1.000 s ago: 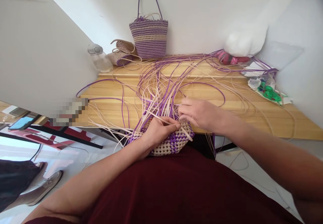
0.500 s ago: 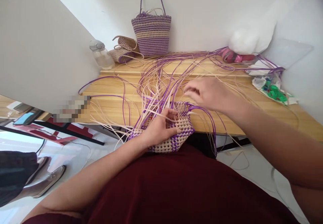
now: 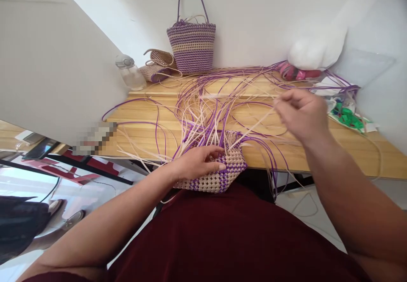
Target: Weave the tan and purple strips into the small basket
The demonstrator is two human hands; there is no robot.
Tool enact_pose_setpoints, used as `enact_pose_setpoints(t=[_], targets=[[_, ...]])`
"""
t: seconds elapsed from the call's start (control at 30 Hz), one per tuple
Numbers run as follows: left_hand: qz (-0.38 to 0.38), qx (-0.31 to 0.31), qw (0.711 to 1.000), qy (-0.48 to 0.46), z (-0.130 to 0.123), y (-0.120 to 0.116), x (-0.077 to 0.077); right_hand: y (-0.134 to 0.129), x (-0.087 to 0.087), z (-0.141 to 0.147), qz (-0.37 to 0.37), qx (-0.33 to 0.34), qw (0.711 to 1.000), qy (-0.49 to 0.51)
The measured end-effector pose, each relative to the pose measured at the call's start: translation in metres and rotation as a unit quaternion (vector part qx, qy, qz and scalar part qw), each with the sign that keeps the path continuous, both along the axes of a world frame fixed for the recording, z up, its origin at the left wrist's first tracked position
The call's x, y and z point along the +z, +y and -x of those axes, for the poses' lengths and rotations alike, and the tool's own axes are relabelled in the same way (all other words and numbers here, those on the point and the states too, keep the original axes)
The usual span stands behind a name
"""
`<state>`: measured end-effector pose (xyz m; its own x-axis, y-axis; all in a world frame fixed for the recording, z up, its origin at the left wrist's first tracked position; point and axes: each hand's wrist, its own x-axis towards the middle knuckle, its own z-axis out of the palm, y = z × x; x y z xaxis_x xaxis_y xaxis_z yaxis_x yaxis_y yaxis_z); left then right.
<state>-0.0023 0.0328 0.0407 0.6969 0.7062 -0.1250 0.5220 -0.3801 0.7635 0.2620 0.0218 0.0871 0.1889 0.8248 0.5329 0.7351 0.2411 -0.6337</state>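
Note:
A partly woven cream and purple basket (image 3: pixel 210 182) lies at the table's front edge, against the dark red shirt. Many loose cream and purple strands (image 3: pixel 203 116) fan out from it over the table. My left hand (image 3: pixel 203 162) is closed on the basket's near upper edge, thumb on the outer side, other fingers partly hidden. Up to the right, my right hand (image 3: pixel 300 110) pinches a cream strand (image 3: pixel 254 125), which runs taut down to the basket's rim.
A finished purple and cream bag (image 3: pixel 192 48) stands at the back wall, beside smaller woven pieces (image 3: pixel 159 65) and a clear bottle (image 3: pixel 131 73). Green material (image 3: pixel 346 114) and a white bag (image 3: pixel 318 48) are at the right. A person's feet show at the lower left.
My right hand has moved right and slightly up from above the basket, and a cream strand is now stretched from its fingertips. My left hand stays on the basket.

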Motion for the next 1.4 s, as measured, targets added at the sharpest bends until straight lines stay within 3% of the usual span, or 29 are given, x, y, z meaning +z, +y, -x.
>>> enact_pose_setpoints(t=[0.07, 0.1, 0.2, 0.27, 0.37, 0.43, 0.5, 0.57, 0.63, 0.73, 0.87, 1.0, 1.07, 1.2, 1.3, 1.4], targets=[[0.037, -0.038, 0.998, -0.021, 0.001, 0.008, 0.001, 0.017, -0.003, -0.046, -0.043, -0.103, 0.993, 0.047], [0.046, -0.053, 0.997, -0.026, 0.0, 0.011, 0.001, 0.025, -0.007, -0.07, -0.036, -0.114, 0.992, 0.037], [0.049, -0.085, 0.995, -0.014, -0.004, 0.019, 0.004, 0.038, -0.023, -0.127, 0.002, -0.096, 0.995, -0.038], [0.051, -0.1, 0.994, 0.003, -0.007, 0.021, 0.006, 0.035, -0.029, -0.138, 0.005, -0.084, 0.986, -0.144], [0.063, -0.106, 0.992, 0.009, -0.012, 0.02, 0.007, 0.013, -0.021, -0.104, -0.045, -0.122, 0.951, -0.279], [0.066, -0.091, 0.994, -0.002, -0.014, 0.017, 0.007, -0.01, -0.011, -0.056, -0.089, -0.108, 0.957, -0.255], [0.068, -0.075, 0.995, -0.008, -0.016, 0.014, 0.007, -0.032, -0.005, -0.004, -0.101, 0.027, 0.977, -0.187], [0.059, -0.065, 0.996, -0.007, -0.016, 0.011, 0.007, -0.047, -0.009, 0.036, -0.048, 0.219, 0.951, -0.213], [0.038, -0.066, 0.997, -0.006, -0.016, 0.008, 0.008, -0.052, -0.02, 0.056, -0.044, 0.282, 0.926, -0.247], [0.037, -0.072, 0.997, -0.002, -0.013, 0.008, 0.011, -0.044, -0.036, 0.048, -0.046, 0.229, 0.936, -0.263], [0.104, -0.062, 0.992, -0.022, -0.015, 0.011, 0.007, -0.023, -0.038, 0.021, -0.02, 0.193, 0.929, -0.314], [0.152, 0.052, 0.981, -0.112, -0.021, 0.002, -0.002, -0.01, -0.038, 0.021, -0.04, 0.186, 0.911, -0.366], [0.118, 0.106, 0.978, -0.137, -0.023, -0.006, -0.003, -0.007, -0.041, 0.028, -0.052, 0.181, 0.913, -0.362], [0.004, 0.099, 0.988, -0.115, -0.019, -0.019, -0.002, -0.004, -0.044, 0.035, -0.087, 0.228, 0.904, -0.35], [0.013, 0.075, 0.991, -0.11, -0.015, -0.02, -0.002, -0.003, -0.035, 0.031, -0.12, 0.263, 0.89, -0.353], [0.039, 0.038, 0.992, -0.111, -0.013, -0.014, 0.002, -0.008, -0.015, 0.026, -0.148, 0.243, 0.9, -0.331]])
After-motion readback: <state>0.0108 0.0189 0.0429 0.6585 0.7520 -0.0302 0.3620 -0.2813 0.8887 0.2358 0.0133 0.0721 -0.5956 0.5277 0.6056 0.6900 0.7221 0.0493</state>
